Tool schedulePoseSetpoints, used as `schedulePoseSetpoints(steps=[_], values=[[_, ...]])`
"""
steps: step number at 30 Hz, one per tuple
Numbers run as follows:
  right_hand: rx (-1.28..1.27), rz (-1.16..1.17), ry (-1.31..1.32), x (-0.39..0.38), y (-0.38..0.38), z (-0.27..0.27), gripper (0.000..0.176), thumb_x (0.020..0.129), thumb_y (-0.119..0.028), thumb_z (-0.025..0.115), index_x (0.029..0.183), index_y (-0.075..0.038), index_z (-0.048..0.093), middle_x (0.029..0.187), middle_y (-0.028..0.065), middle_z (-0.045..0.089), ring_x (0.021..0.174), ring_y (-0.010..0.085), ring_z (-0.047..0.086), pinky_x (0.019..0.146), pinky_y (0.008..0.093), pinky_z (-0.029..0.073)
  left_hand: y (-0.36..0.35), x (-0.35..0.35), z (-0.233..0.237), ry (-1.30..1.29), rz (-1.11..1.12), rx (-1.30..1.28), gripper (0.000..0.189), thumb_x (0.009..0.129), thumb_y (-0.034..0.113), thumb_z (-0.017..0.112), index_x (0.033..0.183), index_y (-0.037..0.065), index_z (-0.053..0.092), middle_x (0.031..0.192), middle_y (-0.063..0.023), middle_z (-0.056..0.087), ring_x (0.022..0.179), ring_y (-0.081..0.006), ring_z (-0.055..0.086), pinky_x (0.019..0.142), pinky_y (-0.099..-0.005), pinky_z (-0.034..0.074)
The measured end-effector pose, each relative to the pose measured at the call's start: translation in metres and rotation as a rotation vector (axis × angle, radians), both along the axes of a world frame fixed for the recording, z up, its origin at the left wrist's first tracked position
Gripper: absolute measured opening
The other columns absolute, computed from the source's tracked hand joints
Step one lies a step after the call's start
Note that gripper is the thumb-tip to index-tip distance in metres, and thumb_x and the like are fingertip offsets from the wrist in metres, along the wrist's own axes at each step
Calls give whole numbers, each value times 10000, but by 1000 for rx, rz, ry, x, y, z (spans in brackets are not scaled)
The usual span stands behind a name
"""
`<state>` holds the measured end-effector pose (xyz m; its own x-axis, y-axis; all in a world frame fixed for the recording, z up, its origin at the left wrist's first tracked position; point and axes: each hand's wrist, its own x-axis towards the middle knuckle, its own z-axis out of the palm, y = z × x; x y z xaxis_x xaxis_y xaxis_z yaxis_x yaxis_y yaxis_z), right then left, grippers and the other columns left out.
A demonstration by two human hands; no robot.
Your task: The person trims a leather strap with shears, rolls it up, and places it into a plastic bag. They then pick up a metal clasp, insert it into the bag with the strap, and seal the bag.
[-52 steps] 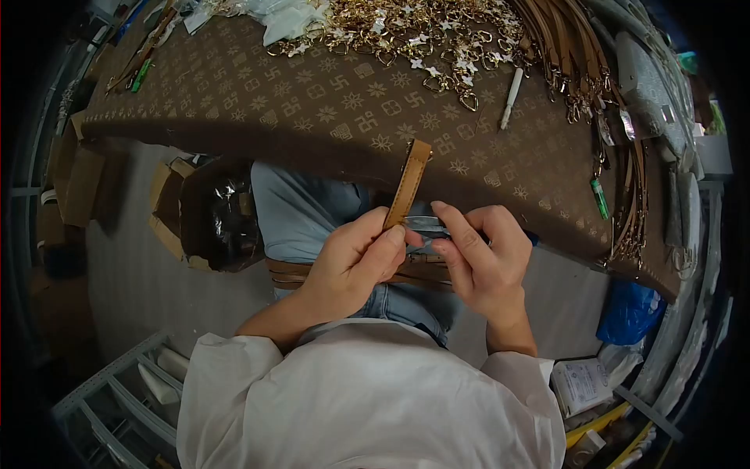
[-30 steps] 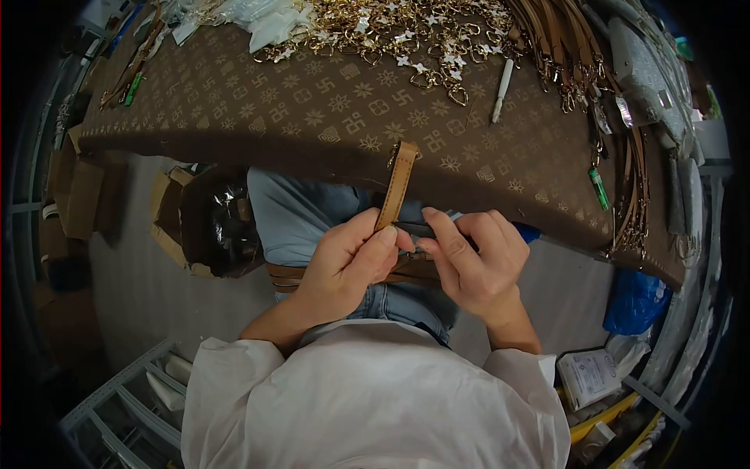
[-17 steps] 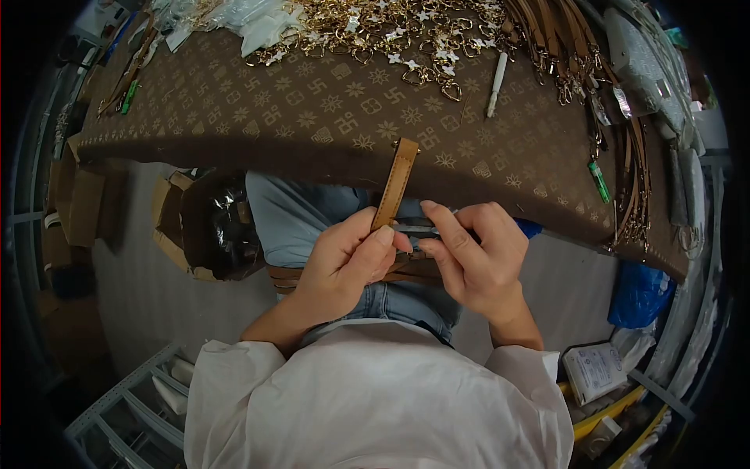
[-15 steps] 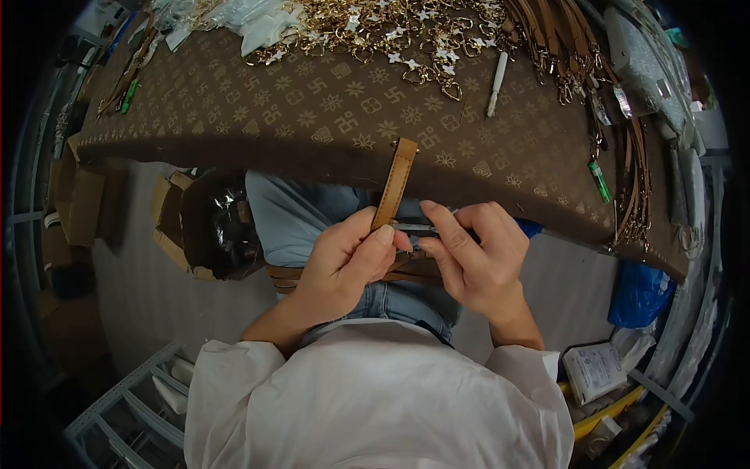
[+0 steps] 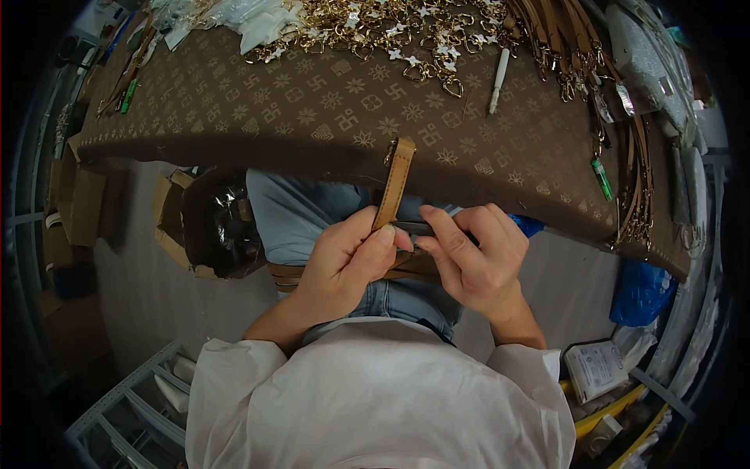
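Observation:
My left hand [image 5: 348,254] pinches the lower end of a tan leather strap [image 5: 397,178] with stitched edges. The strap points up and slightly right, its top end with small metal hardware lying over the table's front edge. My right hand [image 5: 476,254] is closed around a slim metallic tool [image 5: 422,228], whose tip reaches the strap's lower end beside my left thumb. The tip itself is hidden by the fingers. More brown straps [image 5: 286,273] lie across my lap below the hands.
The patterned brown table [image 5: 312,117] bears gold chains with white charms [image 5: 391,35], a white pen [image 5: 498,81] and brown straps with clasps [image 5: 558,39]. An open cardboard box [image 5: 170,223] stands on the floor at left; a blue bag [image 5: 642,295] lies at right.
Both hands stay in nearly the same place. The tool and the right fingers have shifted slightly, and the strap's top has turned a little.

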<state>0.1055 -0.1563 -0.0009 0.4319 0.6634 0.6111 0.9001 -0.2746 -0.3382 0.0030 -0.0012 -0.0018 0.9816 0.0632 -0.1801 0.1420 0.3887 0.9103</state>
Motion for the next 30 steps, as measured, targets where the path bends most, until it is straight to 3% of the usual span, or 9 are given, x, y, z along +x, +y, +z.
schedulePoseSetpoints(steps=[5, 11, 14, 17, 23, 24, 26, 27, 30], values=[[62, 30, 137, 5, -4, -1, 297, 685, -180, 713, 950, -57, 659, 636, 30, 449, 517, 162, 428, 445, 273, 338, 1, 1, 5, 5, -9, -6, 217, 952, 169, 397, 897, -1, 520, 611, 63, 372, 526, -4, 303, 456, -176, 248], [109, -493, 216, 45, -35, -8, 247, 797, -121, 642, 1021, -17, 621, 706, 78, 491, 591, 199, 473, 530, 299, 392, 3, 1, 1, -17, -42, -111, 216, 956, 164, 381, 914, -3, 512, 615, 65, 358, 520, -5, 289, 457, -173, 240], [-238, -747, -18, 69, -50, -22, 256, 802, -146, 633, 1023, -18, 616, 899, 109, 548, 861, 252, 502, 718, 347, 415, 1, 3, 1, -41, -42, -112, 207, 958, 150, 366, 933, -4, 503, 614, 57, 367, 525, -10, 299, 467, -170, 262], [-152, -738, -284, 57, -40, -24, 239, 789, -141, 643, 992, -16, 619, 976, 118, 551, 921, 284, 492, 770, 332, 411, -3, 7, 1, -54, -27, -82, 205, 960, 142, 353, 937, -2, 497, 606, 40, 379, 525, -19, 315, 475, -177, 292], [149, 301, 913, -21, 4, -32, 213, 880, -174, 543, 935, 28, 586, 818, 93, 582, 709, 201, 565, 647, 280, 452, -5, 16, -7, -58, 80, -165, 246, 965, 164, 341, 888, -6, 502, 605, -18, 447, 514, -73, 412, 499, -218, 387], [160, 302, 914, -26, 5, -31, 213, 880, -174, 543, 935, 28, 586, 818, 93, 582, 709, 201, 565, 647, 280, 452, -3, 18, -9, -68, 154, -213, 257, 958, 166, 339, 881, -16, 505, 608, -45, 475, 523, -132, 471, 522, -258, 425], [263, 181, 1333, -33, 7, -31, 139, 823, -99, 598, 873, 30, 592, 737, 106, 562, 611, 177, 548, 547, 267, 426, 1, 23, -8, -74, 233, -252, 268, 952, 167, 337, 875, -25, 508, 611, -72, 502, 531, -191, 529, 546, -298, 463], [364, 135, 1106, -34, 10, -33, 135, 838, -102, 590, 849, 33, 596, 670, 78, 546, 562, 136, 514, 509, 248, 390, 1, 26, -4, -29, 340, -274, 275, 951, 172, 341, 890, -27, 521, 667, -101, 551, 594, -230, 577, 590, -318, 491], [271, 89, 1155, -26, 0, -26, 137, 851, -109, 588, 828, 25, 603, 640, 33, 551, 543, 86, 470, 491, 216, 349, 14, 24, -7, -87, 391, -294, 289, 954, 181, 348, 960, -38, 538, 818, -172, 614, 778, -298, 626, 715, -367, 525]])
